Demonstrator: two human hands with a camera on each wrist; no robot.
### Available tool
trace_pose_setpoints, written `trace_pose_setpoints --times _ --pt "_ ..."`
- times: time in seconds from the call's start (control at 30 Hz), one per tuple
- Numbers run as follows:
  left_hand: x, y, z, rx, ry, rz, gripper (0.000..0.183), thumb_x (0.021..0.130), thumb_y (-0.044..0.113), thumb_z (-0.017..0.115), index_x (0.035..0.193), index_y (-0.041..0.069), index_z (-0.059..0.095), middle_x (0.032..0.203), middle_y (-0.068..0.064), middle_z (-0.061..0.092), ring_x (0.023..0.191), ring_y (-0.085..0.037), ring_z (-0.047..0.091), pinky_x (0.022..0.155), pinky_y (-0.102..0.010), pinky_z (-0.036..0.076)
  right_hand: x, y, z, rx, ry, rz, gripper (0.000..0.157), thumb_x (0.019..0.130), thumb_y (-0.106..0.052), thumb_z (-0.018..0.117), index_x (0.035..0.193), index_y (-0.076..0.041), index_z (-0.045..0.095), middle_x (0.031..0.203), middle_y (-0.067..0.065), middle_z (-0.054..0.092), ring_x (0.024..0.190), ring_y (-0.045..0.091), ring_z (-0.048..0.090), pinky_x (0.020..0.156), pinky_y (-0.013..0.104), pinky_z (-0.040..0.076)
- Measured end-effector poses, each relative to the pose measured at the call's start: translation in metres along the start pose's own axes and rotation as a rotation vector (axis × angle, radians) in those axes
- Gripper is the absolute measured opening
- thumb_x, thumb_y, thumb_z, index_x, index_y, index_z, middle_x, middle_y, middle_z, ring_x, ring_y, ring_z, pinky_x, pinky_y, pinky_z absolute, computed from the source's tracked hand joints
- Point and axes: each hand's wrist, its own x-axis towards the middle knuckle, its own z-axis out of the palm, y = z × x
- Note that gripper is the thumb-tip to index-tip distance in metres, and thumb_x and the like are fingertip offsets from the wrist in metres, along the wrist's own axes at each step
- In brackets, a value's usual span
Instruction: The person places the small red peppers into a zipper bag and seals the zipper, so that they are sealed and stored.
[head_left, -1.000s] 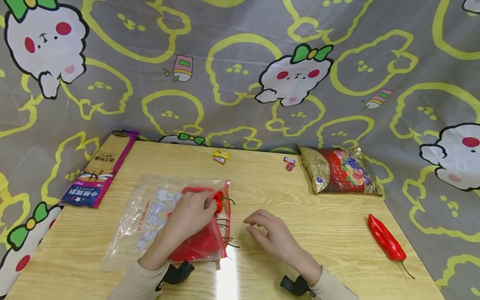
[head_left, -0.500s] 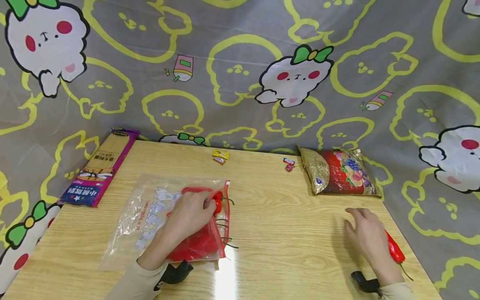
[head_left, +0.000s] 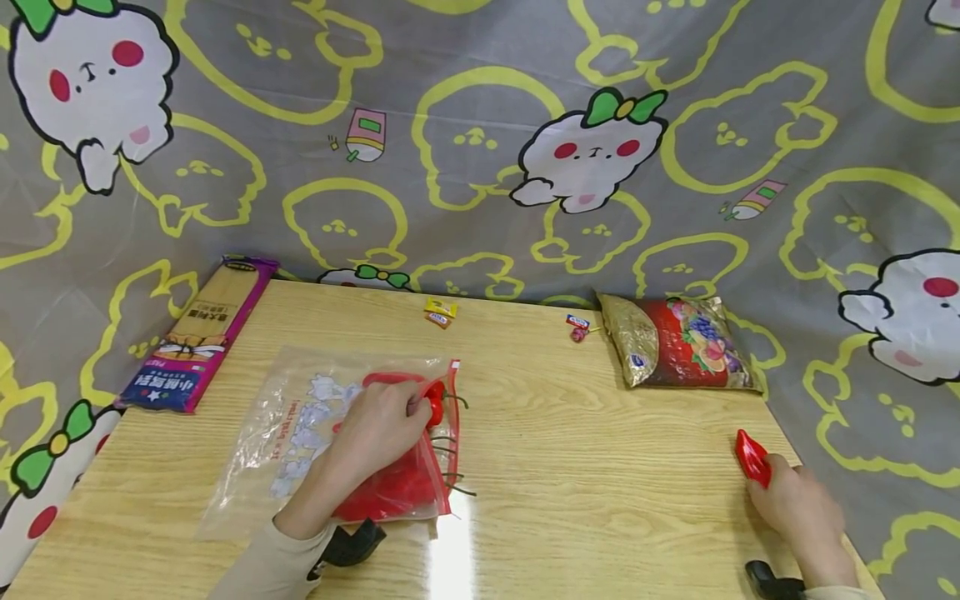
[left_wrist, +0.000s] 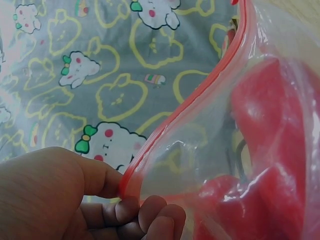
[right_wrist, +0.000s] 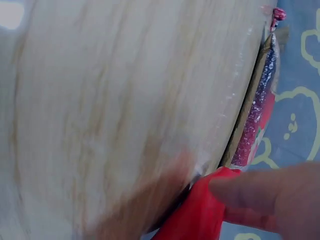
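Observation:
A clear zip bag (head_left: pixel 251 454) with a red zip edge and printed white cartoon figures lies at left on the table. Several red peppers (left_wrist: pixel 270 110) are inside, their dark stems poking past the opening. My left hand (head_left: pixel 378 425) pinches the bag's red edge (left_wrist: pixel 172 115) between thumb and fingers, lifting it open. At the table's right side my right hand (head_left: pixel 802 504) grips a long red pepper (head_left: pixel 750 457). In the right wrist view the thumb and a finger hold this pepper (right_wrist: pixel 200 207) close over the table; its stem end is hidden by the hand.
A spaghetti pack (head_left: pixel 198 337) lies at the back left, and a gold and red fruit-print bag (head_left: pixel 686 343) at the back right. Small wrapped sweets (head_left: pixel 441 309) and a lollipop (head_left: pixel 578 333) sit along the back edge. Patterned grey cloth (head_left: pixel 465 125) surrounds the table.
My right hand has swung from beside the zip bag to the table's right side and taken hold of the red pepper there. The left hand has stayed at the bag's edge.

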Motion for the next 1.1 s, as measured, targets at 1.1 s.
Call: trace_pose_setpoints --times 1.1 --pt "0.000 0.001 0.000 -0.017 -0.037 -0.031 0.022 0.084 0.020 0.057 0.065 0.016 0.047 0.052 0.001 0.039 0.047 -0.012 0.040 0.043 -0.022 0.033 -0.062 -0.245 -0.020 0.548 0.063 -0.881 0.038 0.076 -0.024 0.074 0.111 -0.023 0.060 0.107 -0.007 0.062 0.081 0.005 0.056 0.058 0.020 0.046"
